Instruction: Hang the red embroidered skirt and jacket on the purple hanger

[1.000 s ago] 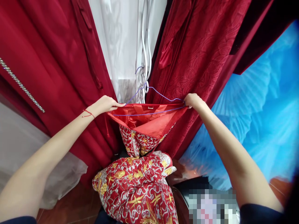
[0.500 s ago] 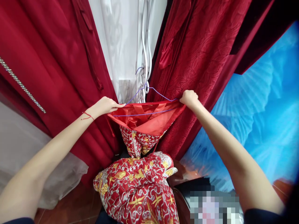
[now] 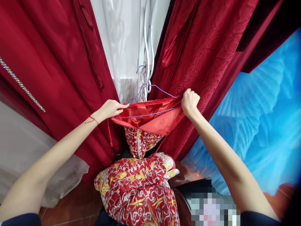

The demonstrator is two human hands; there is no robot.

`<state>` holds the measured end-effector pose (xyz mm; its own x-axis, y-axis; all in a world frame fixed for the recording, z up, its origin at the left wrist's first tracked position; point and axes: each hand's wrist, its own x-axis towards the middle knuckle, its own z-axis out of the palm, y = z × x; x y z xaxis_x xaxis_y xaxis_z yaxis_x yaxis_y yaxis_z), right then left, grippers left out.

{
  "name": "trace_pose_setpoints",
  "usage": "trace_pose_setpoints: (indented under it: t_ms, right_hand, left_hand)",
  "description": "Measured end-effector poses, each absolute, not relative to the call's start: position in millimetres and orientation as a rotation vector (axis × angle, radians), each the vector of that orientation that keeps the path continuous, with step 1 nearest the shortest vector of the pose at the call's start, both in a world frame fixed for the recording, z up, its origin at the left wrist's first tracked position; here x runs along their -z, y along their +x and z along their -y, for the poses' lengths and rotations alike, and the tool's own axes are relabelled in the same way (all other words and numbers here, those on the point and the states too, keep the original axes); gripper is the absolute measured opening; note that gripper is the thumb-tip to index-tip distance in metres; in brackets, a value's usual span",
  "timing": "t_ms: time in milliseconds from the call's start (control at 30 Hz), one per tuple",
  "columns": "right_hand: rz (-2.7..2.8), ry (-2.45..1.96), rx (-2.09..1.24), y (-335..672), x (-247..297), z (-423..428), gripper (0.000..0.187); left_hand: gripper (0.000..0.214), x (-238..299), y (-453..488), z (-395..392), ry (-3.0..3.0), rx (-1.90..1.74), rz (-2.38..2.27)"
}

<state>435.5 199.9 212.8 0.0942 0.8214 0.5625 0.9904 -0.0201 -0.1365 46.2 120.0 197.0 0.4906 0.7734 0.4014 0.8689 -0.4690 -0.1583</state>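
Note:
A red embroidered garment (image 3: 141,185) with gold and silver thread hangs from a thin purple wire hanger (image 3: 150,113) and piles up below. Its open red-lined top edge (image 3: 152,121) is stretched between my hands. My left hand (image 3: 110,108) pinches the left end of that edge, fingers closed. My right hand (image 3: 190,101) is closed round the right end of the edge and the hanger's shoulder. The hanger's hook sits on a white scrolled metal rack (image 3: 147,62) straight ahead.
Dark red gowns hang at left (image 3: 54,69) and right (image 3: 199,62) of the rack, a white sheer dress (image 3: 119,40) between them. A blue fabric (image 3: 258,125) fills the right side. White tulle (image 3: 21,157) lies low at left on a reddish-brown floor (image 3: 75,210).
My right hand has lifted and turned, raising the right end of the garment's top edge. My left hand has shifted slightly right. The camera has tipped a little.

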Motion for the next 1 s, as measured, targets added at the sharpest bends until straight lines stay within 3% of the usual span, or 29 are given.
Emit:
trace_pose_setpoints:
  t_ms: [233,367,500,633,733,800,900,1000]
  right_hand:
    - [1.607,-1.704,0.304,430.1,-208.4,-200.7,0.039]
    - [1.57,-1.508,0.194,427.2,-205.9,-198.9,0.037]
    - [1.412,-1.176,-0.073,427.8,-212.8,-215.8,0.025]
    - [1.218,-1.063,-0.469,439.3,-225.4,-236.6,0.006]
    - [1.211,-1.071,-0.473,438.1,-227.2,-233.0,0.002]
    - [1.277,-1.105,-0.31,429.9,-224.1,-221.2,0.013]
    - [1.52,-1.196,-0.089,416.2,-217.2,-202.7,0.028]
    - [1.734,-1.31,0.011,413.9,-213.2,-198.5,0.029]
  left_hand:
    - [0.04,-190.0,50.9,-125.5,-2.443,0.773,1.565]
    - [0.034,-189.4,64.9,-134.8,-2.469,1.512,1.614]
    - [0.025,-194.3,69.5,-152.9,-1.885,2.554,1.801]
    - [0.021,-200.9,66.4,-166.4,-1.367,2.987,1.813]
    - [0.012,-205.0,66.1,-167.9,-1.249,2.985,2.025]
    - [0.005,-207.9,63.1,-165.4,-1.33,2.838,2.221]
    - [0.021,-211.3,50.1,-159.3,-1.893,2.242,2.332]
    - [0.033,-209.6,33.8,-155.0,-2.117,1.641,2.188]
